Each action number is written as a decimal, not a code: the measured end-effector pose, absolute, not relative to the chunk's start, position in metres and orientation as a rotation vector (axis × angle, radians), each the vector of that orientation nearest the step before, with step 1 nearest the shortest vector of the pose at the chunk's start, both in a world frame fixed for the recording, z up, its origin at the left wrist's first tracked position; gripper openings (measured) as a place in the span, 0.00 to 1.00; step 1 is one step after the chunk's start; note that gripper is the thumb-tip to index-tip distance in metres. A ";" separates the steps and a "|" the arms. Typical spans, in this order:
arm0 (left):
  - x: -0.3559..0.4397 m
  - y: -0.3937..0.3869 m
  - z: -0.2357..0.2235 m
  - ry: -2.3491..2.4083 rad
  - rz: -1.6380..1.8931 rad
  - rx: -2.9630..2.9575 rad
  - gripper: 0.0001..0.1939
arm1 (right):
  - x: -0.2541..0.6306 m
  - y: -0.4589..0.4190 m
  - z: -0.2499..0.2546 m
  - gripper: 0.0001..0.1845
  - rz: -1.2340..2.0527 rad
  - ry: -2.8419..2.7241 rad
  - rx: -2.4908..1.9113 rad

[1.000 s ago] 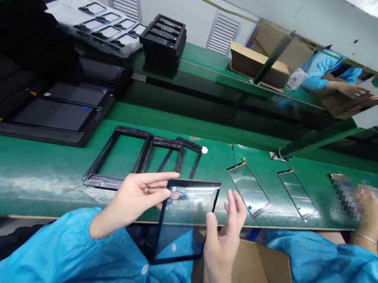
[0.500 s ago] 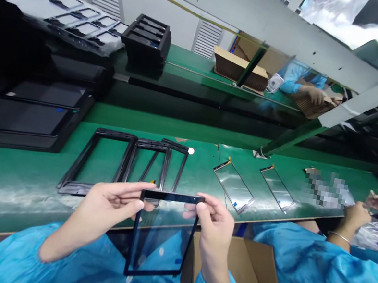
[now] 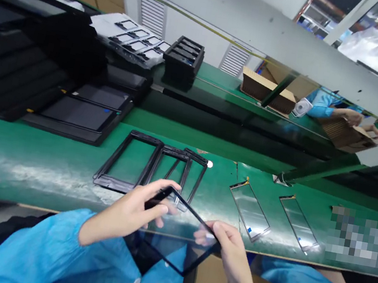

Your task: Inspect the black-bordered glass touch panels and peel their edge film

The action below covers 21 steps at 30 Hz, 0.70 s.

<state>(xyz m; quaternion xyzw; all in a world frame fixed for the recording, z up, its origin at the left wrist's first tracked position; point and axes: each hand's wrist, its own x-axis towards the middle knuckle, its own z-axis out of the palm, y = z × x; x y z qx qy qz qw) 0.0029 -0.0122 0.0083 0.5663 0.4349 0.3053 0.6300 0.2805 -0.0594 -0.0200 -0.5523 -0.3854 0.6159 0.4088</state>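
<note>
A glass panel [image 3: 177, 237] is held in the air over the near edge of the green bench [image 3: 44, 150], in front of the person's blue coat. It is a flat, clear rectangle with a black border, wider and darker at its left end. It sits tilted, one long edge sloping down from upper left to lower right, and fingers, coat and bench edge show through its middle. A pale glare lies on the glass near its right end.

The left hand [image 3: 130, 212] pinches the panel's left end, its thumb on the front face, one finger stretched along the upper corner and other fingers curled behind, seen through the glass. The right hand [image 3: 229, 246] pinches the right corner between thumb and bent fingers, the fingertips visible behind the glass. Both hands are only slightly open, about the thickness of the panel.

Just beyond the left hand lie black frames [image 3: 114, 183], some overlapping. To the right on the bench, well apart from the frames, lie two clear sheets [image 3: 251, 211] with thin dark edges, yellow tabs at the far ends and blue stickers at the near ends. On the left stands a black tray [image 3: 94, 137] with dark screens [image 3: 77, 112].
</note>
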 end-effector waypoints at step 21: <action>0.008 -0.030 -0.007 1.214 0.955 1.020 0.33 | 0.260 -0.073 -0.020 0.25 0.971 -0.736 -1.396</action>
